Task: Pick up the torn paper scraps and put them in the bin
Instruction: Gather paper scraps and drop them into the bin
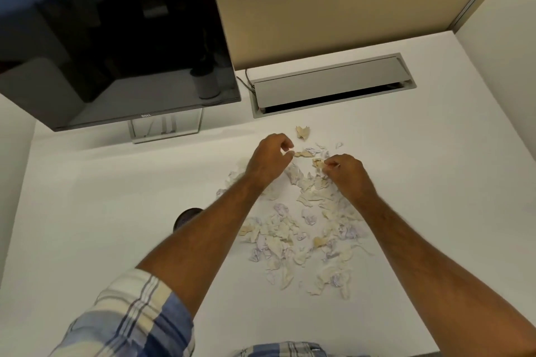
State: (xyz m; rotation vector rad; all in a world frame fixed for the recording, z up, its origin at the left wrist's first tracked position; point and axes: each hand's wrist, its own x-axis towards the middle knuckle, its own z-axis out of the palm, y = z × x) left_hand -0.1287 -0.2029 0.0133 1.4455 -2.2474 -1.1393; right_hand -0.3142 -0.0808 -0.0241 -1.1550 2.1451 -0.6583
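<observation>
Paper scraps [293, 235]: head view; torn, crumpled pieces, cream and white with some purple print, spread over the white desk [116, 211] in front of me, from near the front edge up to my hands.
Outlying scrap [302, 132]: one tan piece lies apart at the far end of the spread, just short of the cable hatch.
My left hand [269, 158]: at the far left end of the spread, fingers curled, thumb and fingertips pinching a tan scrap [303, 153].
My right hand [346, 172]: just beside the left, fingers curled down, pinching a crumpled tan scrap [318, 163] at the tips.
Hands, relation: near each other but apart, a few scraps between them.
Sleeve [127, 324]: plaid, blue and cream, rolled up on my left arm.
Monitor [116, 40]: dark screen, on its stand at far left.
Cable hatch [330, 84]: grey, set in the desk, lid partly raised.
Dark round object [185, 219]: partly hidden beside my left forearm; I cannot tell what it is.
</observation>
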